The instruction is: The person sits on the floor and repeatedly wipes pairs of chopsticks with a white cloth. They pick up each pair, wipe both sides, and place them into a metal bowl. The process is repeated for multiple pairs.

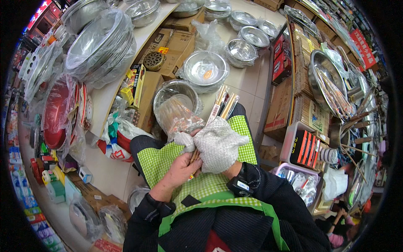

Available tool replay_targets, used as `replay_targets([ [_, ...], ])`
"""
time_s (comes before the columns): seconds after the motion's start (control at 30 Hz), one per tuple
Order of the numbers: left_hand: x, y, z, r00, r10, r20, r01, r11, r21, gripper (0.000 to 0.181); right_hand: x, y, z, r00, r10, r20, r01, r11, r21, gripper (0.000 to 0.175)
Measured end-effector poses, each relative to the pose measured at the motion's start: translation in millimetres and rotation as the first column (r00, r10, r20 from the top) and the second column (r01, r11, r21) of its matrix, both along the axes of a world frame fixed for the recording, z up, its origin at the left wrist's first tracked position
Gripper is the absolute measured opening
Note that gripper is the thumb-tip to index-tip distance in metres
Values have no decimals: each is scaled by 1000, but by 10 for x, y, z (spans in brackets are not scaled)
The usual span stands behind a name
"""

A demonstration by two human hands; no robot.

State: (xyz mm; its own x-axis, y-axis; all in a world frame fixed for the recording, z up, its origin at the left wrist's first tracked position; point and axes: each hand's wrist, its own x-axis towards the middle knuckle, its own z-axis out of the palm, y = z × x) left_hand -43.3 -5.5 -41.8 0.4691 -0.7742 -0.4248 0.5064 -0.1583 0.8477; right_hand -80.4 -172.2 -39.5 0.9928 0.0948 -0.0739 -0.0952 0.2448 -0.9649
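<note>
Over the green checked apron (151, 160) on the lap, my left hand (181, 170) grips the lower ends of a bundle of wooden chopsticks (194, 155). A grey-white textured cloth (218, 145) covers most of my right hand (232, 170), which is against the bundle; its fingers are hidden. Beyond the cloth, clear-wrapped chopstick packs (227, 105) stick out, one bearing a printed label. Left of them, a plastic bag of chopsticks (179, 118) leans on the rim of a wrapped steel basin (176, 91).
Plastic-wrapped steel bowls (206, 69) and cardboard boxes (176, 44) stand ahead. At left are stacked basins (97, 47) and a red basin (56, 113). A shelf at right holds a pan of wrapped sticks (327, 78) and plastic bins (292, 141). Another person's hands (340, 214) show at lower right.
</note>
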Motion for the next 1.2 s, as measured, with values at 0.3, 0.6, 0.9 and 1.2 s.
replay_targets([
  [0.3, -43, 23, 12, 992, -128, -7, 128, 992, -23, 16, 35, -228, 349, 918, -227, 324, 380, 278, -882, 34],
  [0.6, -91, 145, -44, 964, -257, -74, 257, 966, -4, 22, -16, -748, 240, 756, -325, 568, 604, 12, -797, 32],
  [0.9, -44, 267, 92, 941, -176, -288, 170, 984, -46, 22, -155, -1111, -446, 715, -501, -489, 673, 301, 676, 63],
  [1.2, 92, 335, -151, 897, 281, -343, -290, 957, 25, 17, -741, -1634, -119, 905, 406, -130, -239, 735, 635, 61],
])
